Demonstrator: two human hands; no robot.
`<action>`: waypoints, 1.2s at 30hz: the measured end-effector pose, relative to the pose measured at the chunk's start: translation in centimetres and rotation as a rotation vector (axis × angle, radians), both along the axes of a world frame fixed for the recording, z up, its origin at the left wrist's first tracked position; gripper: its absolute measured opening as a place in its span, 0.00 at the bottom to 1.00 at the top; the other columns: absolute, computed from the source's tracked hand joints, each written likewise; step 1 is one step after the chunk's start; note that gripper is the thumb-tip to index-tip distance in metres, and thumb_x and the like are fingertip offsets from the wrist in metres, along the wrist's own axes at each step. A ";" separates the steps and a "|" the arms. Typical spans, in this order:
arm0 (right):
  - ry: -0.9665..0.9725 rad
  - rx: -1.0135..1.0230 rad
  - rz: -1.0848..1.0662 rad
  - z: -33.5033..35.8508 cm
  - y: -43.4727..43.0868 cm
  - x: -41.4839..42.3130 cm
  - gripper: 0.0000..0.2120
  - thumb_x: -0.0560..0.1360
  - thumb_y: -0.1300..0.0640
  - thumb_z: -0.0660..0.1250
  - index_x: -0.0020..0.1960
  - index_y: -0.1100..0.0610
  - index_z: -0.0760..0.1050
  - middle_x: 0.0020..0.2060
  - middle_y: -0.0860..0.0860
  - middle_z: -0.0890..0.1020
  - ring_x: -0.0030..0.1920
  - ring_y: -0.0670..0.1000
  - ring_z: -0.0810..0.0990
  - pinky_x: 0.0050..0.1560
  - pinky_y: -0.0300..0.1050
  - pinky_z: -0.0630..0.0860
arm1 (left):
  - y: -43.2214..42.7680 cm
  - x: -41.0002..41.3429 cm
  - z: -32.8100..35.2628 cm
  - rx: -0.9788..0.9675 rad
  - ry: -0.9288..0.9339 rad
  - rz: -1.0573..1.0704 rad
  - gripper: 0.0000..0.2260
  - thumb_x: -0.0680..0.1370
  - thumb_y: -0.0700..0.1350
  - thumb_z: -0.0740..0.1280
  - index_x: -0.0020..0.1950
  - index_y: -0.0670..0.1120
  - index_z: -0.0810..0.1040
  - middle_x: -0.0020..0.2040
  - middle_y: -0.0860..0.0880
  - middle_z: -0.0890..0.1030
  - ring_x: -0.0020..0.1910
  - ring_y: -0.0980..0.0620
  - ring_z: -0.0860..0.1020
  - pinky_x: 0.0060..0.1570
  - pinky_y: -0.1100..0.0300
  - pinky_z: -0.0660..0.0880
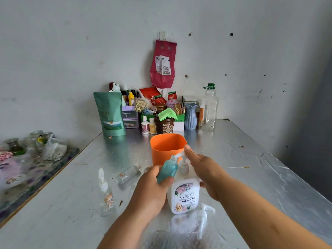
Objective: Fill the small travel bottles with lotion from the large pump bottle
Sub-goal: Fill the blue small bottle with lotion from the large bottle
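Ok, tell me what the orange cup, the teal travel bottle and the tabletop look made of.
The orange cup: likely plastic, matte, opaque, uniform colour with a thin rounded rim. The teal travel bottle: translucent, soft-looking plastic, light passing through. The tabletop: seemingly thin metallic foil or sheet, shiny, wrinkled, mirroring the things on it.

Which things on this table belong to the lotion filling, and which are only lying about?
Belong to the job:
left hand gripping the teal travel bottle
right hand pressing the large pump bottle
standing clear bottle
lying clear bottle

Only lying about:
orange cup
green pouch
blue vase
red bag on the wall
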State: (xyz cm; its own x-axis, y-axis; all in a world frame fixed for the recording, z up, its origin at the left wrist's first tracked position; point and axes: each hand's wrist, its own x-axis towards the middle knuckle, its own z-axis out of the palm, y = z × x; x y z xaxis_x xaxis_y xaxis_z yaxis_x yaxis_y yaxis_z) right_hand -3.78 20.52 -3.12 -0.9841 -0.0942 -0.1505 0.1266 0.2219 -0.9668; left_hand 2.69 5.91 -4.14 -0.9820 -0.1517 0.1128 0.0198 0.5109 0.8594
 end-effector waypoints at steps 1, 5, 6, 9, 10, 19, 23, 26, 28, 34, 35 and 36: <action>-0.003 -0.006 0.000 0.1 0.0 0.0 0.39 0.64 0.23 0.60 0.58 0.52 0.77 0.52 0.52 0.84 0.54 0.55 0.81 0.63 0.59 0.74 | -0.1 0.0 0.0 0.002 -0.002 0.002 0.12 0.79 0.47 0.66 0.63 0.52 0.75 0.57 0.53 0.80 0.55 0.53 0.79 0.59 0.51 0.75; 0.003 0.005 0.015 0.0 0.0 -0.5 0.35 0.67 0.25 0.60 0.58 0.52 0.77 0.50 0.52 0.84 0.53 0.55 0.82 0.63 0.59 0.74 | -0.2 0.0 0.0 0.013 -0.009 -0.002 0.13 0.80 0.47 0.66 0.64 0.52 0.74 0.58 0.54 0.80 0.56 0.54 0.78 0.60 0.53 0.74; 0.003 0.011 0.023 0.0 -0.1 -0.5 0.37 0.65 0.24 0.60 0.58 0.52 0.77 0.51 0.52 0.84 0.53 0.55 0.82 0.63 0.59 0.73 | -0.2 0.0 0.0 0.014 -0.006 -0.010 0.12 0.80 0.46 0.65 0.63 0.54 0.74 0.57 0.54 0.80 0.56 0.55 0.78 0.60 0.54 0.74; -0.019 0.035 0.032 0.1 -0.1 -0.7 0.41 0.61 0.23 0.61 0.60 0.51 0.77 0.52 0.52 0.84 0.54 0.55 0.81 0.63 0.59 0.74 | -0.1 0.0 0.0 0.004 0.009 -0.038 0.09 0.80 0.46 0.65 0.57 0.60 0.73 0.56 0.55 0.80 0.54 0.56 0.78 0.57 0.55 0.75; -0.023 0.036 0.038 0.0 -0.1 -0.7 0.39 0.63 0.24 0.61 0.60 0.52 0.76 0.52 0.52 0.84 0.54 0.55 0.81 0.62 0.59 0.74 | -0.1 -0.1 0.0 -0.001 0.016 -0.041 0.09 0.80 0.46 0.65 0.56 0.61 0.72 0.56 0.55 0.80 0.54 0.55 0.78 0.56 0.54 0.75; -0.032 0.032 0.037 -0.2 -0.2 -1.1 0.40 0.59 0.23 0.62 0.59 0.51 0.77 0.50 0.52 0.84 0.53 0.56 0.82 0.62 0.58 0.75 | 0.1 -0.3 -0.5 0.005 0.055 -0.040 0.12 0.80 0.46 0.65 0.56 0.64 0.71 0.55 0.56 0.80 0.55 0.57 0.78 0.59 0.52 0.74; -0.037 0.029 0.030 -0.2 -0.2 -1.2 0.40 0.59 0.24 0.63 0.59 0.51 0.77 0.51 0.52 0.84 0.54 0.56 0.82 0.62 0.58 0.74 | 0.1 -0.4 -0.8 0.031 0.069 -0.042 0.15 0.80 0.45 0.65 0.58 0.65 0.71 0.57 0.58 0.80 0.57 0.57 0.77 0.61 0.52 0.73; -0.046 0.019 0.030 -0.3 -0.2 -1.3 0.44 0.55 0.23 0.64 0.60 0.50 0.77 0.53 0.52 0.83 0.56 0.56 0.81 0.64 0.59 0.73 | 0.0 -0.6 -1.1 0.039 0.072 -0.024 0.15 0.79 0.45 0.67 0.60 0.63 0.72 0.57 0.58 0.79 0.58 0.57 0.77 0.61 0.51 0.73; -0.054 0.006 0.023 -0.4 -0.3 -1.3 0.44 0.53 0.23 0.64 0.60 0.49 0.77 0.54 0.51 0.83 0.57 0.56 0.80 0.64 0.60 0.72 | -0.1 -0.7 -1.2 0.039 0.077 -0.016 0.15 0.78 0.45 0.68 0.59 0.63 0.71 0.57 0.58 0.79 0.57 0.58 0.77 0.61 0.52 0.73; -0.030 -0.021 0.029 -0.7 -0.1 -1.5 0.40 0.55 0.25 0.66 0.59 0.47 0.77 0.53 0.49 0.84 0.57 0.55 0.80 0.65 0.59 0.72 | 0.0 -0.8 -1.6 0.025 0.110 0.001 0.16 0.77 0.44 0.70 0.55 0.64 0.70 0.56 0.59 0.80 0.56 0.59 0.77 0.59 0.54 0.74; -0.031 -0.024 0.027 -0.7 -0.1 -1.4 0.39 0.56 0.26 0.66 0.59 0.47 0.77 0.53 0.49 0.84 0.57 0.55 0.80 0.65 0.59 0.72 | 0.0 -0.8 -1.6 0.019 0.114 0.004 0.16 0.77 0.44 0.70 0.55 0.64 0.70 0.56 0.59 0.80 0.56 0.59 0.77 0.59 0.54 0.74; -0.027 -0.026 0.026 -0.7 -0.1 -1.4 0.37 0.56 0.26 0.66 0.59 0.47 0.77 0.53 0.49 0.84 0.57 0.55 0.80 0.65 0.59 0.72 | 0.0 -0.9 -1.7 0.011 0.118 0.006 0.16 0.77 0.44 0.70 0.55 0.64 0.70 0.55 0.59 0.80 0.56 0.58 0.77 0.59 0.54 0.74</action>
State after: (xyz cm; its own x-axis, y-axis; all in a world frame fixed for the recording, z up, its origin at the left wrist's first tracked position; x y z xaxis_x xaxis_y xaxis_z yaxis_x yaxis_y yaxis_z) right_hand -5.22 20.46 -3.81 -0.9768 -0.1238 -0.1745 0.1477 0.2001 -0.9686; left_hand 1.84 5.89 -5.80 -0.9610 -0.1596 0.2257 0.1179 0.5019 0.8569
